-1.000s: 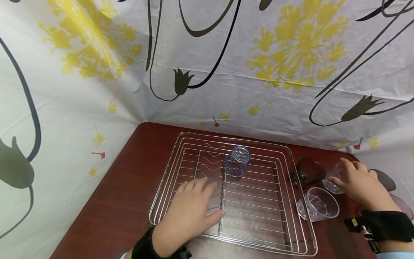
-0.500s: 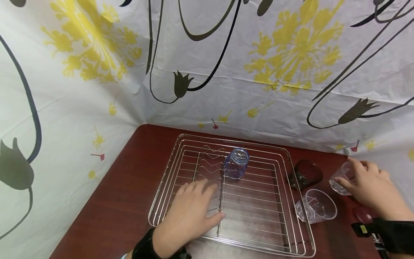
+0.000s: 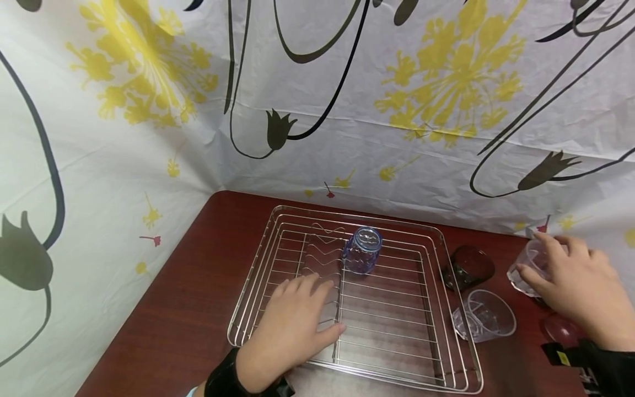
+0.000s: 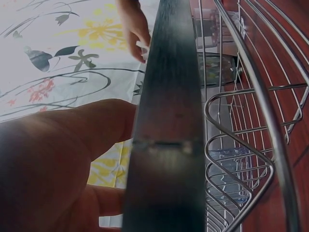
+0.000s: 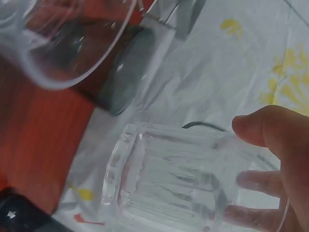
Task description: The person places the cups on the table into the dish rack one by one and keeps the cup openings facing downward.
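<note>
My right hand (image 3: 585, 281) holds a clear glass (image 3: 526, 273) near its rim, thumb on one side and fingers on the other. In the right wrist view this glass (image 5: 169, 179) has a thick, faceted base pointing away from the hand. My left hand (image 3: 292, 331) lies over the left front of a wire dish rack (image 3: 357, 215), fingers spread and holding nothing. Upside down on the rack stands a blue glass (image 3: 363, 251). Just right of the rack are a dark glass (image 3: 471, 264) and a second clear glass (image 3: 486, 317).
A reddish see-through item (image 3: 561, 330) shows partly beneath the right forearm. The dark red table (image 3: 173, 309) meets a flower-patterned cloth (image 3: 317, 82) at the back and left. A dark flat bar (image 4: 169, 116) covers the middle of the left wrist view.
The right hand has moved right with the clear glass, away from the dark glass and the second clear one. The left hand stays where it was.
</note>
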`<state>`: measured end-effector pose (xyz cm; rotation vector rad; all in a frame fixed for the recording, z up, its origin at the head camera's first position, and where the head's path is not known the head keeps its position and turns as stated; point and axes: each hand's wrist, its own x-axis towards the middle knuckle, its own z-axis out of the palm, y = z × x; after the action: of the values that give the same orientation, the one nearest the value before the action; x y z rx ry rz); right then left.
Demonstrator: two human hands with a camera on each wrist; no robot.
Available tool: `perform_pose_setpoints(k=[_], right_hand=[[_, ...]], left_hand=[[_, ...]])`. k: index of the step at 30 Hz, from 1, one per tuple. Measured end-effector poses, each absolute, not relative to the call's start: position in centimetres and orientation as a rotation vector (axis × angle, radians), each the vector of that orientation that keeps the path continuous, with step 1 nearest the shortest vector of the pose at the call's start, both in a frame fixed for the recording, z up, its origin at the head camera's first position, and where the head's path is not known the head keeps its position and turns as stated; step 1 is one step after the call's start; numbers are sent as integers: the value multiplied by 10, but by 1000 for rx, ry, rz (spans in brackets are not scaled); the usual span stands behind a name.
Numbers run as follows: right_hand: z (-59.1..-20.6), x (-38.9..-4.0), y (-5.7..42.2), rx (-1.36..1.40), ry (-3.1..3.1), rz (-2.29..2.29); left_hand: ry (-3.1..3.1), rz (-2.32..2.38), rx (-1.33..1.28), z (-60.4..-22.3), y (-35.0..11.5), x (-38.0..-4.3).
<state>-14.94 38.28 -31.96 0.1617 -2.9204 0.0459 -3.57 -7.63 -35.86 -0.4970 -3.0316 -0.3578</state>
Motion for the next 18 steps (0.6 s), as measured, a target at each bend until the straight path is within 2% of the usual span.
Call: perform_pose_setpoints(k=[11,18], right_hand=[[-294,-129,337,406,-2788,40],[-292,-119,305,591,-2705,87]], left_hand=[[-3018,-349,-512,-356,-77,-36],[-3032,-360,-497,-355,-76,-36]])
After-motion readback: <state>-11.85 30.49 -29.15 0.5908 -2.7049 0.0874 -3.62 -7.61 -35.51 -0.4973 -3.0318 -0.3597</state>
